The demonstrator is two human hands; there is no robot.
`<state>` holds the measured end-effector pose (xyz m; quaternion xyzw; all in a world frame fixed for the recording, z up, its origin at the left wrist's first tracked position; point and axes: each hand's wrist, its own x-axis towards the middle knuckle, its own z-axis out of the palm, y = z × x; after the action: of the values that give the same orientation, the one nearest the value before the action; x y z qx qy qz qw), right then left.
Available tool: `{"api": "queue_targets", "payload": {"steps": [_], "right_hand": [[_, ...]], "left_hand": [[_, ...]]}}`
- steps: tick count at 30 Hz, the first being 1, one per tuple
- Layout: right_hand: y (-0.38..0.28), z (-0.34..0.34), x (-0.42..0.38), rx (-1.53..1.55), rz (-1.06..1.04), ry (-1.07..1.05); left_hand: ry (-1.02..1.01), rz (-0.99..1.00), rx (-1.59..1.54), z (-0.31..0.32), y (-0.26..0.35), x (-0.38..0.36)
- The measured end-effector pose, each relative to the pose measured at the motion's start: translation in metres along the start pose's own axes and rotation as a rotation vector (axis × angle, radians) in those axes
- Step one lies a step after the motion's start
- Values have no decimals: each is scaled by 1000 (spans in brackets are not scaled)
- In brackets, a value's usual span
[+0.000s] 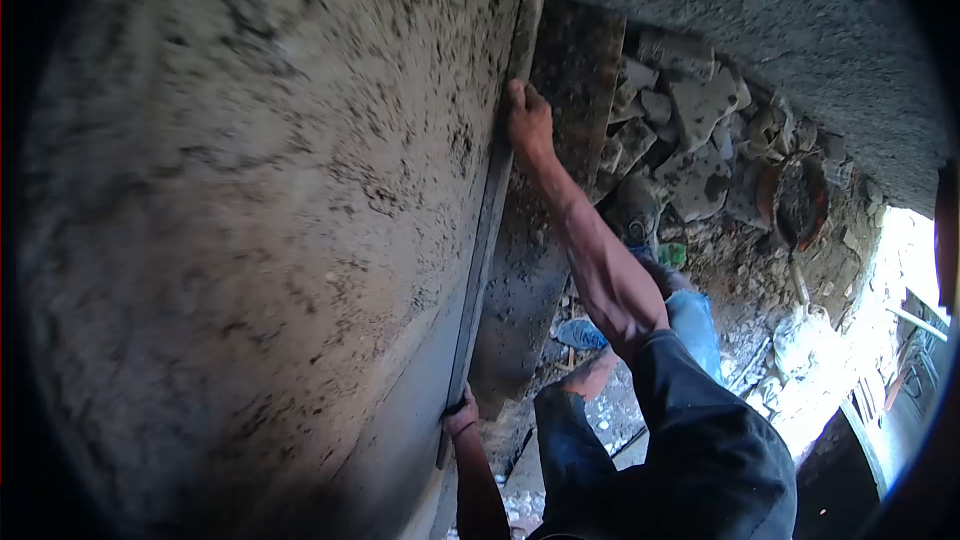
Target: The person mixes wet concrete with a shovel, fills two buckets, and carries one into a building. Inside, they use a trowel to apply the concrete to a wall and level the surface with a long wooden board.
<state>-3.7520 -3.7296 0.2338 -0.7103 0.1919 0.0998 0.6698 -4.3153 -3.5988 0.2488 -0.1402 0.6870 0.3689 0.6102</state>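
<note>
Fingers curled over the straightedge (487,230) — the right hand (528,123) clamps its upper stretch against the rough plastered wall (250,220), arm fully extended, forearm bare, dark sleeve pushed to the elbow. Lower down, the left hand (461,418) closes around the same bar near its bottom end, wrist bent, forearm running out of the bottom edge. The straightedge lies flat along the wall's right edge, its top cut off from view. Beyond — broken rubble (680,140), a red pan (797,202) and a jeans-clad knee (695,325), all blurred; glare hides the doorway at far right.
</note>
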Motion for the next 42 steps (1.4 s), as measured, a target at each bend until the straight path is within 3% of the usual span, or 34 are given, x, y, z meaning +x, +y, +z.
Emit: {"api": "queue_targets", "payload": {"steps": [1, 2, 5, 6, 9, 13, 14, 16, 18, 22, 24, 26, 27, 30, 31, 33, 36, 39, 40, 41, 42], "right_hand": [[-5, 2, -1, -70, -109, 124], [-49, -10, -17, -98, -33, 48], [-77, -20, -29, -28, 11, -82], [-85, -18, -38, -81, -63, -3], [-109, -24, -56, -5, -77, -33], [-60, -8, -28, -29, -169, 77], [-54, -13, -35, -40, -152, 66], [-65, -12, -25, 83, 79, -54], [-84, -15, -40, 63, 39, -37], [-139, -19, -70, 115, -49, -1], [-160, -31, -83, 134, -43, 30], [-166, -38, -79, 114, -3, -192], [-153, -31, -66, 107, -4, -199], [-106, -11, -39, -70, -88, 130], [-108, -11, -40, -76, -69, 118], [-129, -21, -51, 101, -44, -35], [-148, -28, -70, 142, -11, -51], [-142, -24, -56, 148, -19, -92], [-133, -25, -48, 123, 84, -95], [-118, -25, -41, 99, 191, -97], [-92, -21, -27, 6, 151, -56]], "left_hand": [[-26, -112, -62, -12, 19, 29], [-44, -223, -132, -21, 26, 44], [46, -136, -175, -8, 15, -15], [-45, -134, -120, -8, 19, -30], [-129, -94, -112, -35, 46, -41], [-249, -261, -226, -21, 19, -46], [-184, -237, -187, -16, 15, -46], [-186, -218, -171, -25, 27, -19], [-115, -134, -148, -25, 34, -35], [-42, -248, -299, -20, 42, -68], [-281, -414, -233, -43, 58, -63], [-204, -303, -227, -23, 46, -106], [-176, -240, -216, -4, 27, -114], [-42, -124, -123, -6, 35, -67], [-27, -107, -128, -10, 40, -63], [56, -166, -242, -16, 47, -68], [15, -186, -236, -12, 49, -117], [-33, -81, -157, -11, 46, -99], [-32, -79, -160, -17, 47, -80], [89, -149, -284, -24, 52, -56], [198, -226, -409, -18, 51, -39]]}}
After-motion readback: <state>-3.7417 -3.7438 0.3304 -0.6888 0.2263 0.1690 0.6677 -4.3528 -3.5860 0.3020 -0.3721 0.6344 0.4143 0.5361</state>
